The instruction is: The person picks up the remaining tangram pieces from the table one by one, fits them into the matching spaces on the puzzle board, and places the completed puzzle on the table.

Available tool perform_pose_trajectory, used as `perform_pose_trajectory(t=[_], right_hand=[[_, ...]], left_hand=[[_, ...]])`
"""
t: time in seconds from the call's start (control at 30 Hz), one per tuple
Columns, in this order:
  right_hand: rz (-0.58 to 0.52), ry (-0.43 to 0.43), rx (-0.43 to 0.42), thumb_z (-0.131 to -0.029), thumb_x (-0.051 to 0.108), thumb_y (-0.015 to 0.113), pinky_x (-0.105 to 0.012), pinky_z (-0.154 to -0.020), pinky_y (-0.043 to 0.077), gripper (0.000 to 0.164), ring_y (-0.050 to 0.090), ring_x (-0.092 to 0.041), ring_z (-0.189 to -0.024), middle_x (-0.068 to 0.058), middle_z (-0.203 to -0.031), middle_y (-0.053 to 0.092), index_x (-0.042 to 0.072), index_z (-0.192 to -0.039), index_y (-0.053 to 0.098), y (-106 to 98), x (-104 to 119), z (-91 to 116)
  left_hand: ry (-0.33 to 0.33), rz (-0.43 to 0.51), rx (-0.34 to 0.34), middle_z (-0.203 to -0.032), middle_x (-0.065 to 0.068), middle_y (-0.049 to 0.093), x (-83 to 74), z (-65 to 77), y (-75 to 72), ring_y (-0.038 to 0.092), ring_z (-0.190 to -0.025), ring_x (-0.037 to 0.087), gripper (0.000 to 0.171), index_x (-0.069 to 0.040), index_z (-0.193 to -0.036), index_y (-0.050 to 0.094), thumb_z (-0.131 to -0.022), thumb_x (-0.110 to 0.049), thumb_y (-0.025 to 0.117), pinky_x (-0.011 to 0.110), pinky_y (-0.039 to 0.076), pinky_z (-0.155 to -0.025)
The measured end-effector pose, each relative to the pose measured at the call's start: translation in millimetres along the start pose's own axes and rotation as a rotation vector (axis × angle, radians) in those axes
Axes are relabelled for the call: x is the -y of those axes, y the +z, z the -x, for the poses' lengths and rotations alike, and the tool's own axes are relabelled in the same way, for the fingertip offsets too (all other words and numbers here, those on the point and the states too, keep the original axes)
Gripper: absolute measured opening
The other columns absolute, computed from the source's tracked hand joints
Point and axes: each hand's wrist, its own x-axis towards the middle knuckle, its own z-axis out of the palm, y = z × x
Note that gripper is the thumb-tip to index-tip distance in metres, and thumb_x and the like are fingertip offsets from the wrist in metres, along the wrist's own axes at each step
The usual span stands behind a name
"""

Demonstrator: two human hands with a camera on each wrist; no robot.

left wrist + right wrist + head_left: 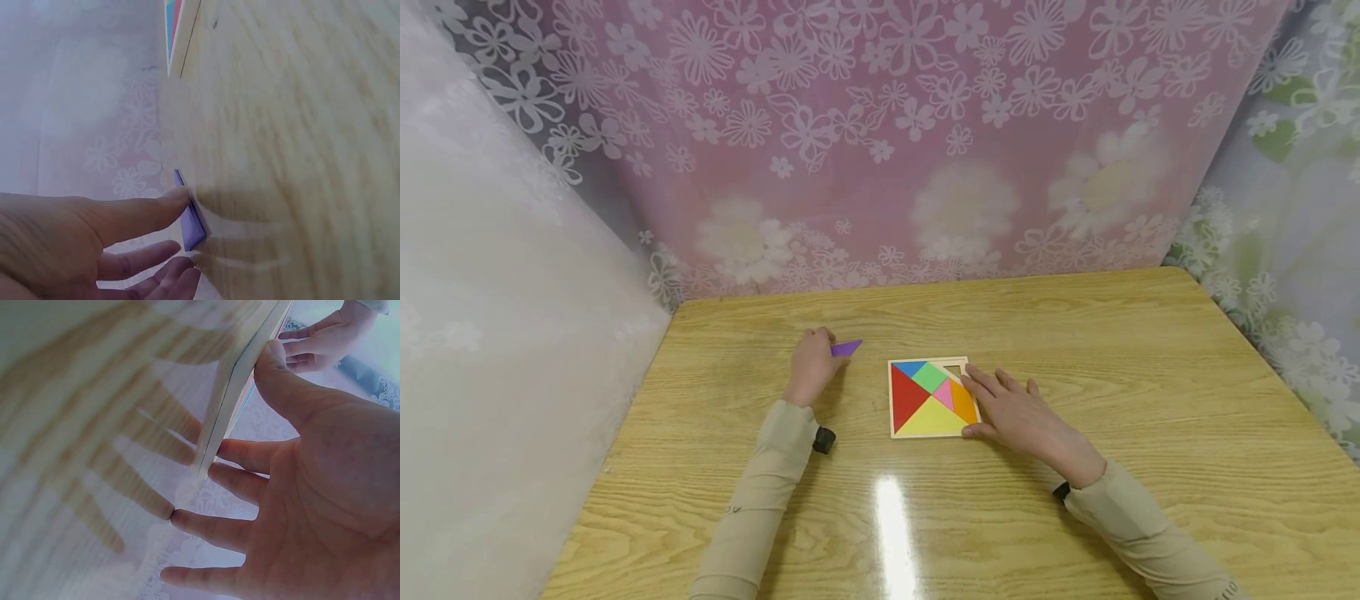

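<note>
In the head view, a tangram puzzle tray with a pale wooden rim lies on the table. It holds red, blue, green, pink, orange and yellow pieces, and a gap shows at its upper right. Left of it, my left hand pinches a purple tangram piece; the left wrist view shows the thumb on this piece, close to the tabletop. My right hand rests at the tray's right side, its thumb and fingers spread along the edge. In the right wrist view, thumb and fingertips touch the tray's side.
The wood-grain table reflects a bright strip of light near its front. Floral cloth hangs behind the table's far edge, with more drapes at the left and right sides. Each wrist wears a small black device.
</note>
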Motion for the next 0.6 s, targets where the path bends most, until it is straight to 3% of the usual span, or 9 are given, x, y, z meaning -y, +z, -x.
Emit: perform_pose_trajectory(t=[0.3,0.6], right_hand=[[0.001,-0.003,0.0,-0.093,0.044,0.07,-0.082,-0.096,0.032,0.078,0.043,-0.057,-0.133,-0.017,-0.159,0.039,0.002,-0.152,0.042,-0.2,0.0,0.2],[-0.006,0.005,0.012,-0.093,0.044,0.069,-0.082,-0.097,0.031,0.078,0.042,-0.057,-0.134,-0.017,-0.16,0.038,0.002,-0.153,0.042,-1.1,0.8,0.1]], left_hand=[[-0.042,0.016,0.008,-0.112,0.027,0.059,6.6,-4.9,3.5,0.062,-0.1,0.041,0.043,0.011,-0.117,0.063,-0.089,-0.017,0.08,0.049,0.054,-0.09],[0.001,0.12,-0.042,-0.099,0.024,0.072,6.4,-4.0,4.2,0.071,-0.088,0.035,0.038,0.006,-0.117,0.056,-0.088,-0.006,0.079,0.045,0.057,-0.079]])
